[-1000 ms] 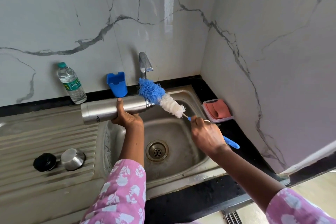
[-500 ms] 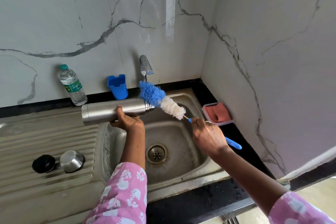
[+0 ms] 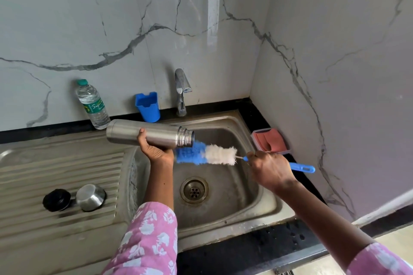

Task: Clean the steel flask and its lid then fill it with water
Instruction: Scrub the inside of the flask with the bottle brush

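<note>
Brush (image 3: 207, 154) had dropped below the mouth of the flask (image 3: 147, 133) my left hand (image 3: 154, 149) gripped; my right hand (image 3: 271, 168) clutched its handle. Inside scrub, I judged: re-aim next.

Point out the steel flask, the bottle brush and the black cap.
steel flask (image 3: 125, 131), head view, body near the base
bottle brush (image 3: 220, 154), head view, white bristles
black cap (image 3: 57, 200), head view, its top

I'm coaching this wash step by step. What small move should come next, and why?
Probably raise the brush tip a little and slide it into the flask mouth. The left hand holds the flask sideways over the sink, mouth open; the right hand grips the handle, bristles just below the opening, outside.
</note>
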